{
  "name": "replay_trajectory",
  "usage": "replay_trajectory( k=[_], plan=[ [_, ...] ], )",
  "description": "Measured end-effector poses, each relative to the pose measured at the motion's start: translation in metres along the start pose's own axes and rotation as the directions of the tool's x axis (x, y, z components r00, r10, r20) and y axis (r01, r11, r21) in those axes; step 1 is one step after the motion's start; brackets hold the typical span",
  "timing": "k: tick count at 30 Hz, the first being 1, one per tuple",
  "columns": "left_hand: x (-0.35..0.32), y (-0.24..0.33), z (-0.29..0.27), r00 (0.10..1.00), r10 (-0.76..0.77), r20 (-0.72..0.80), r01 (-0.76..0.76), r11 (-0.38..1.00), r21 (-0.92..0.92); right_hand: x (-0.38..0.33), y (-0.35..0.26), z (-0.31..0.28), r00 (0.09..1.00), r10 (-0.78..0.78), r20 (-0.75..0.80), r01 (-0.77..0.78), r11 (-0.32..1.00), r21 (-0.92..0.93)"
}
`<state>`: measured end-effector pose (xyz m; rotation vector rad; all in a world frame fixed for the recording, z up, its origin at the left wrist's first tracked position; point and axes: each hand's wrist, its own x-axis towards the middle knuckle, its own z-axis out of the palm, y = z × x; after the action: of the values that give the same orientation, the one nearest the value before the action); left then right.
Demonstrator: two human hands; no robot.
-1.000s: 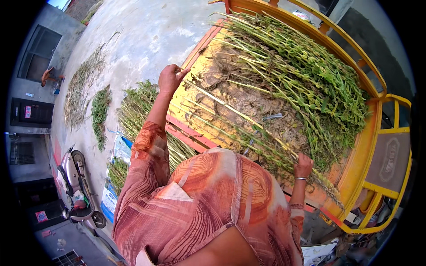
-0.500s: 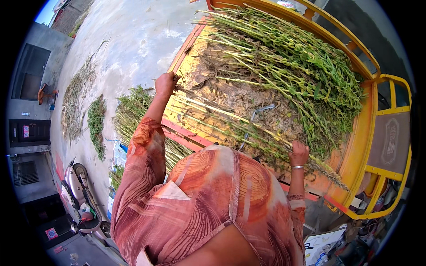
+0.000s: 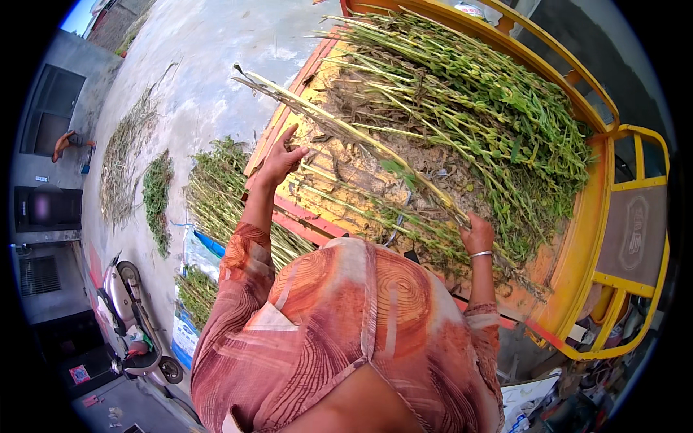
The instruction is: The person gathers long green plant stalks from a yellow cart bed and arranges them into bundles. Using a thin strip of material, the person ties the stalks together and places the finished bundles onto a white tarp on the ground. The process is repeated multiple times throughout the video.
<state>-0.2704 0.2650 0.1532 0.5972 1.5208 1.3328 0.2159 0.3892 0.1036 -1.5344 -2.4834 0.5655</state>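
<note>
item, right hand: we record fingers closed around long, thin, yellow-green plant stalks; a slim silver-coloured bracelet on the wrist.
item, the stalks: held aslant over a yellow metal cargo bed, their bare ends reaching left past its red metal edge, above grey concrete ground; we note green leaves nearer the grip.
item, left hand: fingers open and spread, by the red metal edge, just below the stalks in our view.
item, thick heap of green leafy plants: along the bed's far side.
item, loose layer of thin leafy stalks: on the bed, nearer the person.
item, on the ground, left of the bed: we count a broad green-and-straw plant bundle, a smaller green bundle and a grey-and-white scooter.
</note>
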Motion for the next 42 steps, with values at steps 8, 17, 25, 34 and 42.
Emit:
replay_trajectory(
  k=[8,17,25,34,42],
  plan=[
    [0.024,-0.023,0.086,0.919,0.318,0.234,-0.395,0.746,0.536,0.011,-0.032,-0.032,0.999,0.033,-0.013,-0.032,0.998,0.055],
    [0.039,-0.026,-0.012,0.824,0.085,-0.56,-0.237,0.95,-0.205,0.016,-0.023,-0.044,0.998,0.069,0.013,-0.069,0.997,0.024],
    [-0.007,-0.035,0.179,0.876,0.162,0.454,-0.161,0.986,-0.041,0.025,-0.055,-0.037,0.996,0.046,-0.079,-0.028,0.976,0.216],
    [-0.024,-0.026,0.174,0.967,0.121,0.225,-0.185,0.938,0.293,0.019,-0.072,-0.033,0.987,-0.072,-0.145,0.069,0.997,-0.023],
    [-0.043,0.083,0.107,0.88,0.442,0.172,-0.471,0.767,0.435,0.027,-0.038,-0.029,0.893,-0.251,-0.373,0.125,0.936,-0.33]
  ],
)
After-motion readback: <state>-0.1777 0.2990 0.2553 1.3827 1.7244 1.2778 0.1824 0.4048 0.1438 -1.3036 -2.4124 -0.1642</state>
